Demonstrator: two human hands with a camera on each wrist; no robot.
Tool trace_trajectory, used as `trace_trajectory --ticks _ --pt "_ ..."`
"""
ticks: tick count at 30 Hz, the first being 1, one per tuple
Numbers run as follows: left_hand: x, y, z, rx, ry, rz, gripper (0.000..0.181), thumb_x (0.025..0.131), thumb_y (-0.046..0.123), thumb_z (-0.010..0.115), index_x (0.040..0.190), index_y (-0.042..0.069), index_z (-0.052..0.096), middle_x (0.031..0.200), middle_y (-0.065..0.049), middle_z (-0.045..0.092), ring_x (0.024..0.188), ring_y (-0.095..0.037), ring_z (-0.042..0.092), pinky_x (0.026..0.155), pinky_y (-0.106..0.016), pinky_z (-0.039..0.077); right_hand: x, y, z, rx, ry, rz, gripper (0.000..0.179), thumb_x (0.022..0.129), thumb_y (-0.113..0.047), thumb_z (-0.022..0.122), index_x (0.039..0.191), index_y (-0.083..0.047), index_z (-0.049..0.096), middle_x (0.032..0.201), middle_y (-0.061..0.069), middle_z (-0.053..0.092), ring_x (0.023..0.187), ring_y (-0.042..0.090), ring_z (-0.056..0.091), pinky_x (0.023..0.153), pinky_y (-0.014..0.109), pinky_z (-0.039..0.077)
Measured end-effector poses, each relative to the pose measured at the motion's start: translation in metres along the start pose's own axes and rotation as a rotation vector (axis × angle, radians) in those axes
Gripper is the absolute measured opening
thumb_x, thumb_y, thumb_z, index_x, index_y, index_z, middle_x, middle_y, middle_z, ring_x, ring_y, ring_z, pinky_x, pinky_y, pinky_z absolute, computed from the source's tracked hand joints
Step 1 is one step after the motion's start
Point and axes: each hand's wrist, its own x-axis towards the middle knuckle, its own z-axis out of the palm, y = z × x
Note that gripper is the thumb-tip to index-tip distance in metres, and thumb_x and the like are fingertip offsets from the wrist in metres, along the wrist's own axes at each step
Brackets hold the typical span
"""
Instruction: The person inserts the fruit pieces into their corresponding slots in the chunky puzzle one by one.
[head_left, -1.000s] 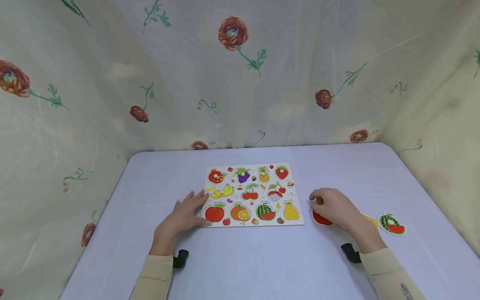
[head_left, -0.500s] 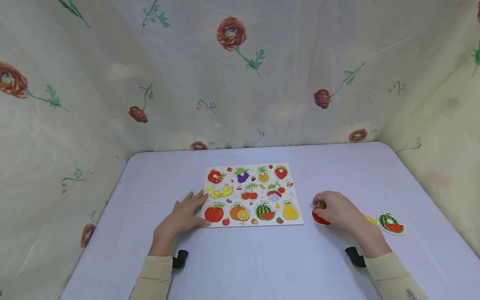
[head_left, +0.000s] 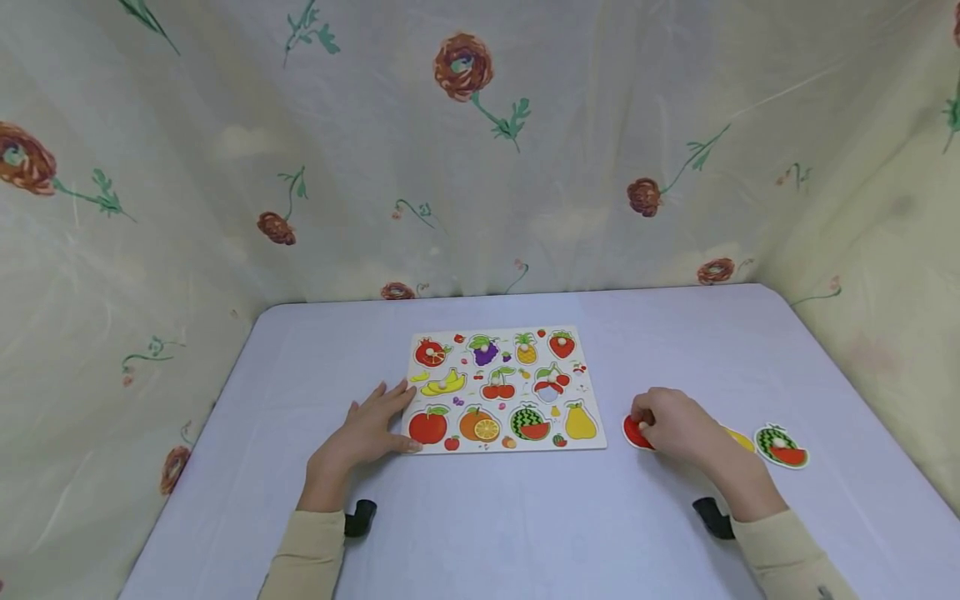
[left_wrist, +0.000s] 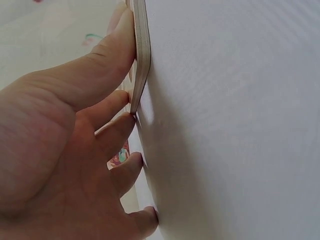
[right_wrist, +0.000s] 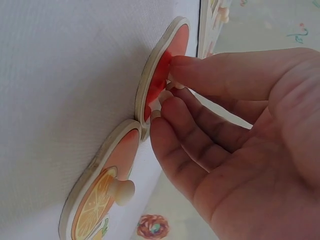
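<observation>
Our right grip [head_left: 678, 423], thumb and fingers curled in, pinches the red piece [head_left: 634, 432] on the worktop [head_left: 510, 533], right of the board [head_left: 480, 404]; our left grip [head_left: 366, 427], fingers spread, touches the board's left edge.

Grey, diffuse light; soft-edged shadow beside the board [left_wrist: 143, 42].

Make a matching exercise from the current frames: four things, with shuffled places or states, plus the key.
Things
1. left hand
2. right hand
3. loose watermelon piece
4. loose yellow piece

Places or states
A. Rightmost of the visible loose pieces
B. Fingers at the red piece
C. Partly hidden in head view
D. At the left edge of the fruit board

Pairs: 1-D, 2-B, 3-A, 4-C
</observation>
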Motion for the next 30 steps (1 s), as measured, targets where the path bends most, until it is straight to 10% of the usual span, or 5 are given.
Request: trace_trajectory --ticks 30 --pt "-0.0004 -0.0029 0.0032 0.000 -0.004 0.001 0.090 0.079 0.029 0.082 0.155 0.023 0.035 0.166 0.001 0.026 0.156 -0.033 0.009 0.120 -0.070 0.006 -0.0015 0.0006 0.0038 -0.019 0.022 0.016 0.010 0.081 0.001 0.063 0.087 -0.005 0.068 0.080 0.005 0.058 0.075 0.020 0.050 0.064 0.029 0.044"
